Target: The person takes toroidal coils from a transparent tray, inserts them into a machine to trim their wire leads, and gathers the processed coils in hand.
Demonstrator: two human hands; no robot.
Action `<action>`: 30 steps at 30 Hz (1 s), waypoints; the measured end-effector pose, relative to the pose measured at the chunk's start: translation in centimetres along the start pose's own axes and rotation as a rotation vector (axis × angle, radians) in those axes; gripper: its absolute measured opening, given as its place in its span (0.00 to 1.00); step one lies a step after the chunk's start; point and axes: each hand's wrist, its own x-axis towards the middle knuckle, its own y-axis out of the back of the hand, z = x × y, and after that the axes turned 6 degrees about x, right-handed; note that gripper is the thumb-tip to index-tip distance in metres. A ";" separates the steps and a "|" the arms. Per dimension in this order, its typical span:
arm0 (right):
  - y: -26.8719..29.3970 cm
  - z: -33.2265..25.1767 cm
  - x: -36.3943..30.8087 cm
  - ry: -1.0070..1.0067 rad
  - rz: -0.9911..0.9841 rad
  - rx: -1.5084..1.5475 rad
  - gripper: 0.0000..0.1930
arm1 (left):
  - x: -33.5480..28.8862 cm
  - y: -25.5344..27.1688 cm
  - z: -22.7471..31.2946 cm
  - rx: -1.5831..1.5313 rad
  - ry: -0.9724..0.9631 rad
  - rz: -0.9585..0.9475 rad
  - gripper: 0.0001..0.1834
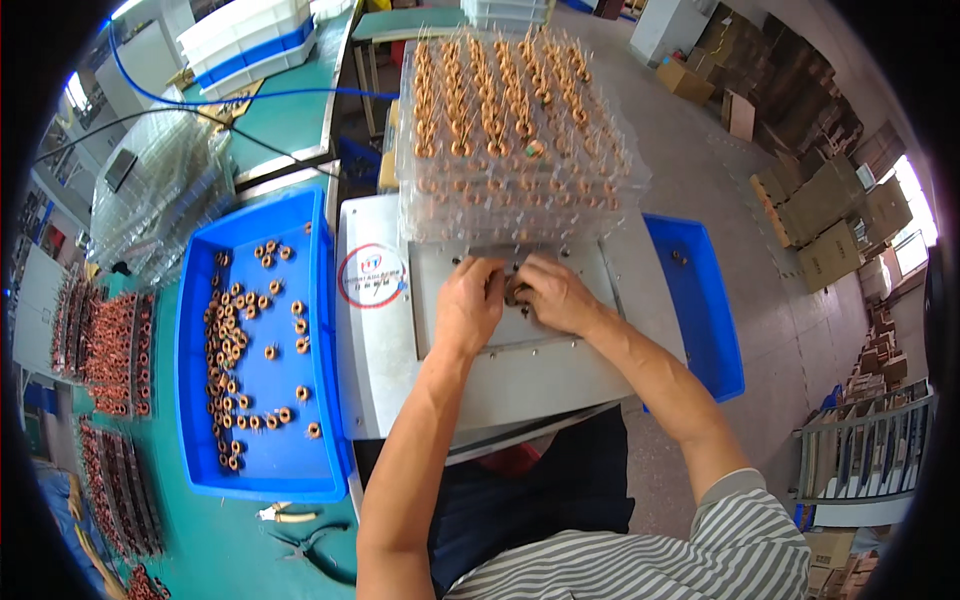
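Over the recessed plate of the grey metal machine (pixel 400 375), my two hands are close together. My right hand (pixel 558 297) is closed, its fingertips pinching a small copper-wound ring coil (pixel 516 290), mostly covered by the fingers. My left hand (pixel 470 305) is just beside it with thumb and fingers pressed together; what they grip is too small to make out. Beyond the hands rises a stack of clear plastic trays (pixel 520 215), its top filled with rows of copper ring coils (pixel 490 105) with upright wire ends.
A blue bin (pixel 335 400) of loose ring coils stands left of the machine, another blue bin (pixel 715 320) to its right. Pliers (pixel 305 545) and yellow-handled cutters (pixel 285 515) lie on the green bench. Racks of red coils (pixel 110 350) and a person's arm (pixel 90 545) are far left.
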 end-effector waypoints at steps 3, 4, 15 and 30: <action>0.6 -0.3 -0.1 0.018 0.005 -0.014 0.06 | -0.1 -0.8 -0.1 -0.015 0.019 -0.061 0.06; 0.7 -0.3 -0.2 0.010 -0.002 -0.017 0.06 | -0.2 -0.9 -0.1 0.012 -0.033 -0.086 0.06; 10.4 -7.3 8.4 0.019 0.416 -0.329 0.11 | -0.4 -0.1 -0.7 0.250 -0.187 -0.233 0.06; 9.7 -9.5 9.6 -0.128 0.311 0.319 0.03 | 0.6 3.4 -1.3 -0.733 0.501 -0.124 0.12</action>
